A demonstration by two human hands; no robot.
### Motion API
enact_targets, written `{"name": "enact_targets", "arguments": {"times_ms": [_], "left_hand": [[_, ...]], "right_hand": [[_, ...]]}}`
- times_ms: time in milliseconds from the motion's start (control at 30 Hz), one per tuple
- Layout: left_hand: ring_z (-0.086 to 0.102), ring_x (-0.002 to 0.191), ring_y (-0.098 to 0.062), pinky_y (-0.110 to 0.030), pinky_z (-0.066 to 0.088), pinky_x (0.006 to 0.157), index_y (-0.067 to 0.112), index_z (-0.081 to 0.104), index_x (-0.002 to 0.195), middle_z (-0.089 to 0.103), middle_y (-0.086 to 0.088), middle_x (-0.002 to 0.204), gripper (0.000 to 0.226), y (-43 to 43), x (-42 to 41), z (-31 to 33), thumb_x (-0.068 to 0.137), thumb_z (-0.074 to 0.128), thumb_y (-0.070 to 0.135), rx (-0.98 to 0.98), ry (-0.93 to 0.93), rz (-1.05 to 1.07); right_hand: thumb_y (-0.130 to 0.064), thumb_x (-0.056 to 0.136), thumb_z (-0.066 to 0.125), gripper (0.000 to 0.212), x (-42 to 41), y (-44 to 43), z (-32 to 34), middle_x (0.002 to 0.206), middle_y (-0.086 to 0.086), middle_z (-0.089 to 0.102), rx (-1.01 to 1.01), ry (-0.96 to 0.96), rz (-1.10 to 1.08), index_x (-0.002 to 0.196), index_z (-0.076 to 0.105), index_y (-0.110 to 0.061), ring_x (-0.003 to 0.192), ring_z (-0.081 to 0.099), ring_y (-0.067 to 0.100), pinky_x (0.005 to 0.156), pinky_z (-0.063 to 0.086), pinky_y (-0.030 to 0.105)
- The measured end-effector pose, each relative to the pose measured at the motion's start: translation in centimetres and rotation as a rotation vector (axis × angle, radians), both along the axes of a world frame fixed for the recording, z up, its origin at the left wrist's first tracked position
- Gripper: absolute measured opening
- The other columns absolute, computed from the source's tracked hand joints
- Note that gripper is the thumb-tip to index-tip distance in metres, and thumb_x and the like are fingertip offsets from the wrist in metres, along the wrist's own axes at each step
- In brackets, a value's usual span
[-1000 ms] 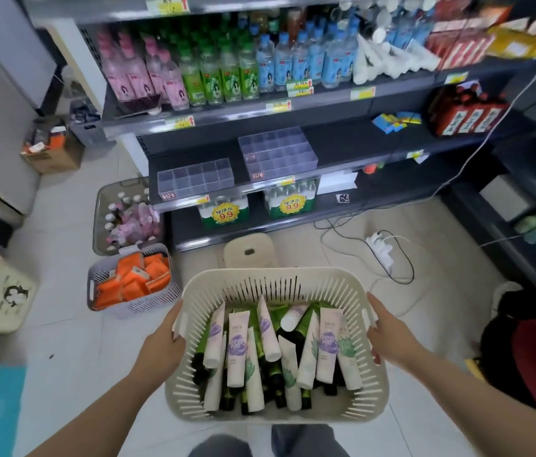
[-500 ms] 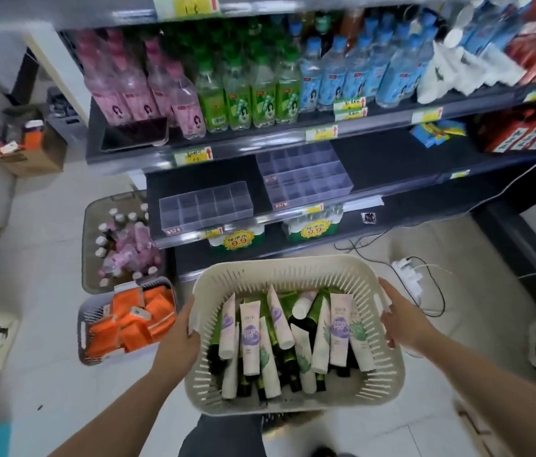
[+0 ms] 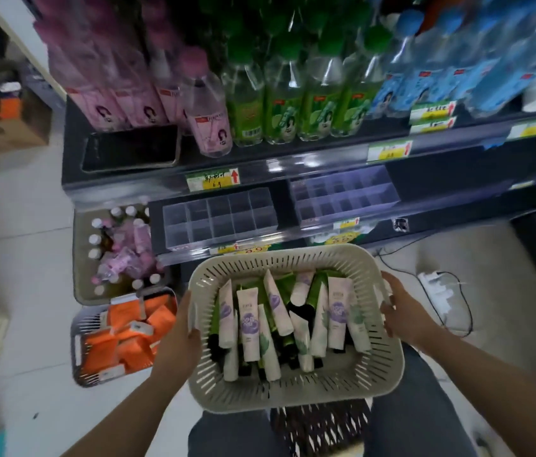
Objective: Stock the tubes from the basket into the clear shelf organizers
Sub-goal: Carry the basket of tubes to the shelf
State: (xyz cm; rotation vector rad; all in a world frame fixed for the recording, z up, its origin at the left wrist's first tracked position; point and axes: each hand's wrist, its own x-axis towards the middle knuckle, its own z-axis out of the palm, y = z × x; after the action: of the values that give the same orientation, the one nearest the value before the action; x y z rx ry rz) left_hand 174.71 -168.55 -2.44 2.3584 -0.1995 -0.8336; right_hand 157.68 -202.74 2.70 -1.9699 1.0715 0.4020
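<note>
A cream slotted basket (image 3: 293, 389) sits over my knees, filled with several white and green tubes (image 3: 249, 321) lying mixed together. My left hand (image 3: 179, 341) grips its left rim and my right hand (image 3: 400, 313) grips its right rim. Just beyond the basket, on a dark lower shelf, stand two clear compartmented organizers: one on the left (image 3: 219, 219) and one on the right (image 3: 342, 196). Both look empty inside.
Pink, green and blue bottles (image 3: 280, 103) crowd the shelf above. On the floor to the left are a tray of small bottles (image 3: 115, 255) and a grey basket of orange packets (image 3: 121, 334). A white power strip with cables (image 3: 438, 291) lies on the floor to the right.
The view has dropped lower and closer to the shelves. The basket, still held in both hands, now sits just below the organizers, over my knees.
</note>
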Motion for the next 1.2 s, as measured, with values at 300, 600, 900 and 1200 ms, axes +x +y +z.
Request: {"name": "enact_targets", "arguments": {"times_ms": [300, 600, 900, 1200], "left_hand": [[0.066, 0.076, -0.022, -0.04, 0.057, 0.064, 0.05, 0.017, 0.141, 0.063, -0.005, 0.104, 0.065, -6.1, 0.6, -11.6, 0.095, 0.047, 0.017, 0.024, 0.031, 0.176], [0.067, 0.087, -0.029, -0.052, 0.056, 0.075, 0.063, 0.012, 0.136, 0.061, -0.01, 0.114, 0.084, -8.9, 2.4, -25.8, 0.084, 0.051, 0.009, 0.048, 0.056, 0.182], [0.067, 0.064, -0.026, -0.047, 0.056, 0.065, 0.06, 0.019, 0.136, 0.067, -0.007, 0.092, 0.077, -9.4, 3.2, -31.9, 0.087, 0.048, 0.008, 0.013, -0.032, 0.187], [0.066, 0.057, -0.021, -0.038, 0.055, 0.063, 0.06, 0.029, 0.128, 0.068, -0.006, 0.065, 0.073, -9.5, 4.3, -31.8, 0.086, 0.052, 0.005, -0.064, -0.092, 0.196]], "right_hand": [[-0.013, 0.094, 0.049, 0.049, 4.5, -8.6, -14.2, 0.086, -0.013, 0.051, 0.066, 0.015, 0.19, 0.139, 0.031, -0.021, 0.064, 0.057, 0.006, 0.049, 0.046, 0.016], [-0.017, 0.092, 0.054, 0.052, 5.5, -13.4, -28.0, 0.079, 0.007, 0.059, 0.13, -0.024, 0.194, 0.129, 0.03, -0.046, 0.065, 0.062, 0.035, 0.065, 0.054, 0.057], [-0.003, 0.094, 0.048, 0.052, 6.9, -14.8, -34.1, 0.085, 0.021, 0.063, 0.193, -0.022, 0.135, 0.123, 0.037, -0.045, 0.064, 0.064, 0.038, 0.064, 0.054, 0.053], [-0.002, 0.091, 0.052, 0.053, 6.8, -14.2, -35.3, 0.093, 0.014, 0.064, 0.183, -0.083, 0.127, 0.126, 0.04, -0.04, 0.071, 0.069, 0.035, 0.056, 0.056, 0.036]]}}
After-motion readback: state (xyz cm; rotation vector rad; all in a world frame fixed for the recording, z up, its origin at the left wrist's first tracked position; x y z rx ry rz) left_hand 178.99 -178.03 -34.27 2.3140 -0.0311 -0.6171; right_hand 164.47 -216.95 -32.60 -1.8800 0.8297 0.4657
